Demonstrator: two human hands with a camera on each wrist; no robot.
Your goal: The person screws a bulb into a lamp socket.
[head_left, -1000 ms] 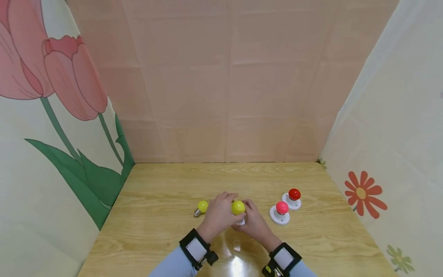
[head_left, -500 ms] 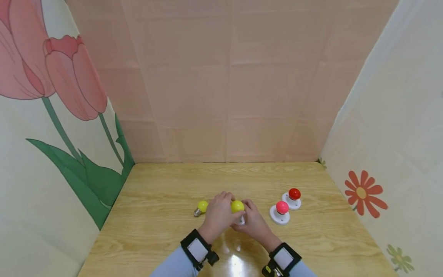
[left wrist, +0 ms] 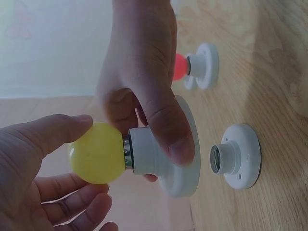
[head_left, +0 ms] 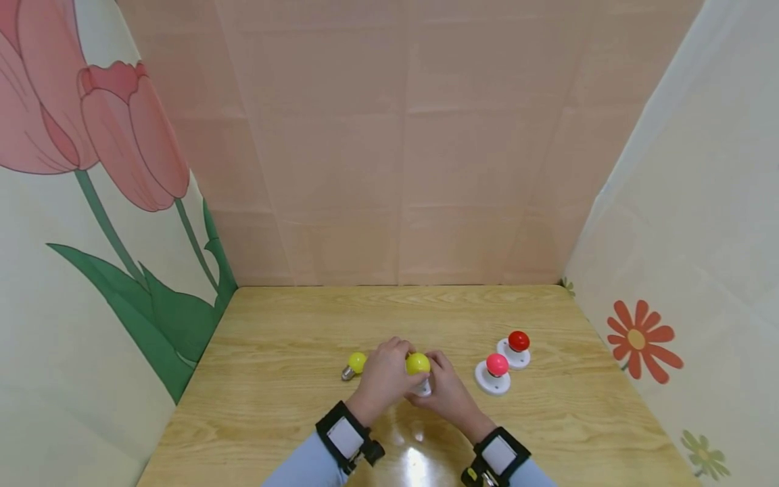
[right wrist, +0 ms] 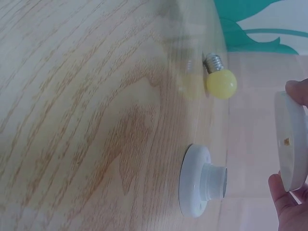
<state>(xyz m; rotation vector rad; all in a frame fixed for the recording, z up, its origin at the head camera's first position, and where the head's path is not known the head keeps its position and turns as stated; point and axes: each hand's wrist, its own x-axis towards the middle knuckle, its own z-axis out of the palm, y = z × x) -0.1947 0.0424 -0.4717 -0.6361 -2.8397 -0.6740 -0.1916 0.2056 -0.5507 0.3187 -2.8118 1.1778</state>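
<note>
Fingers of the person's left hand (head_left: pixel 383 379) pinch a yellow bulb (left wrist: pixel 97 155); from my left wrist feed I see the thumb on one side of its globe and fingertips on the other. I have the right hand (head_left: pixel 449 394) gripping a white holder (left wrist: pixel 150 156), its thumb laid across the wide base. Bulb and holder meet end to end: the bulb's metal cap reaches into the collar, with a strip of metal showing between globe and rim. Both are up off the wooden table (head_left: pixel 292 419), near its middle on my head feed; on the right wrist feed I catch the underside of the holder, tilted.

Just beyond the left hand, a second yellow bulb (head_left: pixel 357 362) lies on its side with its screw cap showing. Near the joined pair, a second white holder (left wrist: pixel 238 156) rests base down on the table, its socket mouth open; the hands hide it from my head view. Over to the right I count a pink bulb (head_left: pixel 497 365) and a red bulb (head_left: pixel 519 340), each upright in a white base, the red one farther back. Black straps (head_left: pixel 345 438) circle both wrists over blue sleeves (head_left: pixel 307 465).
</note>
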